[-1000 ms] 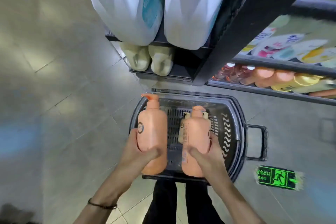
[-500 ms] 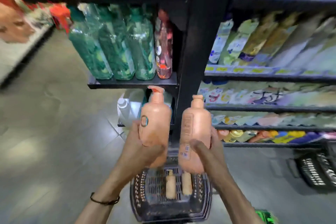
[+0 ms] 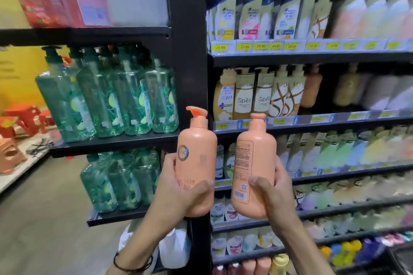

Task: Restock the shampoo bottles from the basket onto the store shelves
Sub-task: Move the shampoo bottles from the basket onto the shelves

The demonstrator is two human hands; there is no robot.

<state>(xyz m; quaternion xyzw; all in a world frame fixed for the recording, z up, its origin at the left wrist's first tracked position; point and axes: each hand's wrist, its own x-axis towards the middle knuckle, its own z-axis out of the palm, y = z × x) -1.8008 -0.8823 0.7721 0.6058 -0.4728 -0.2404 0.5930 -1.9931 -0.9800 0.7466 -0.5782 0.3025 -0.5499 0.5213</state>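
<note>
I hold two peach-orange shampoo bottles upright in front of the store shelves. My left hand grips the left bottle, whose round logo faces me and whose orange pump points left. My right hand grips the right bottle, turned so its printed back label and barcode face me. Both bottles hang before the black upright post at the height of the third shelf. One similar peach bottle stands on the second shelf, with a dark gap to its right. The basket is out of view.
Green pump bottles fill the end-cap shelves on the left. Rows of shampoo bottles with yellow price tags fill the shelves on the right. Red and orange stools stand far left. Grey floor lies at the lower left.
Both hands lifted the two peach bottles out of the basket and up to shelf height. My view rose from the floor and basket to the shelves.
</note>
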